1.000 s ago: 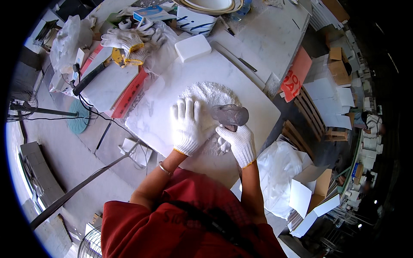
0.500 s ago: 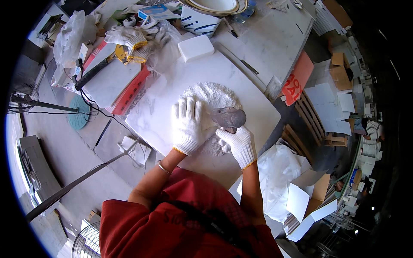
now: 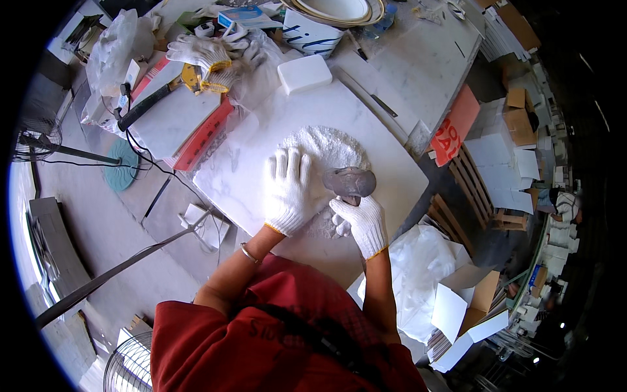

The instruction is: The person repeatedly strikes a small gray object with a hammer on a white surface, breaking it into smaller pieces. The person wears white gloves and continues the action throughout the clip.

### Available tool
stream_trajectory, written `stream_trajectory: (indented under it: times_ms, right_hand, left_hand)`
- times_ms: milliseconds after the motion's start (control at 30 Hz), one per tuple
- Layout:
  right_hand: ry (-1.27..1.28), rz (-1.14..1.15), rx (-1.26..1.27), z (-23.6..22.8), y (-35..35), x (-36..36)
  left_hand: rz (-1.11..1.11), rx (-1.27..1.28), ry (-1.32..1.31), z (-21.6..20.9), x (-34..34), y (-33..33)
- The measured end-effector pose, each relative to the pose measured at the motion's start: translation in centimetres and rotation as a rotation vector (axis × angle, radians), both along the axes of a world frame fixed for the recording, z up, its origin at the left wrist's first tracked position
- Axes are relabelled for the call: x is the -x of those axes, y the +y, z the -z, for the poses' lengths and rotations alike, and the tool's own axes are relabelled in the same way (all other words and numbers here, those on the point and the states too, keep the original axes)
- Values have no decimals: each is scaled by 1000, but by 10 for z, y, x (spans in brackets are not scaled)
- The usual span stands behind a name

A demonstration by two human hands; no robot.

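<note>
A rough, round white stone piece (image 3: pixel 333 145), with a crumbly or carved surface, lies on the pale marble slab (image 3: pixel 400 163). My left hand (image 3: pixel 287 186), in a white knit glove, rests flat on its left part with the fingers stretched out. My right hand (image 3: pixel 364 222), gloved the same way, is closed round the handle of a hammer (image 3: pixel 349 181). The dark hammer head is over the right side of the stone piece; whether it touches cannot be seen. Most of the handle is hidden by my right hand.
A smooth white block (image 3: pixel 304 74) sits at the slab's far edge. Spare gloves (image 3: pixel 199 53) and a black-handled tool (image 3: pixel 145 108) lie far left. A flat metal bar (image 3: pixel 366 98) lies at the far right. Plastic sheeting (image 3: pixel 421 264) and an opened carton (image 3: pixel 480 300) stand at right.
The whole view has shifted slightly. My left hand stays flat on the stone piece, and my right hand keeps its grip while the hammer head has tilted a little.
</note>
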State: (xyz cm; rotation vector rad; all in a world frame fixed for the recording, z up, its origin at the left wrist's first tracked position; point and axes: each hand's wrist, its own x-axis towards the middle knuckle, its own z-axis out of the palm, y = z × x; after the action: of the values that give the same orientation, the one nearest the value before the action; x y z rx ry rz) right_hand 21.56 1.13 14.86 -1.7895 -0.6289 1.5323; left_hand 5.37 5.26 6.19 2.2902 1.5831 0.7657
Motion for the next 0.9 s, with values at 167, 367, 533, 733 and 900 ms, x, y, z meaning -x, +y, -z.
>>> stream_trajectory:
  times_ms: [167,367,533,733,900]
  right_hand:
    - [-112,12,-27,-9,4,11]
    - [-198,-160,135,26,21,7]
    - [-75,-72,37,4,9,-2]
    - [-189,-40,-50,30,2,9]
    - [-227,-193,90,36,21,3]
  left_hand:
    - [-5,-2,23,2,0,2]
    - [-30,-78,-59,-15,-2,5]
    - [-24,-87,24,-10,0,4]
    - [-28,-69,-27,-13,-4,6]
    - [-31,-64,43,-1,0,3]
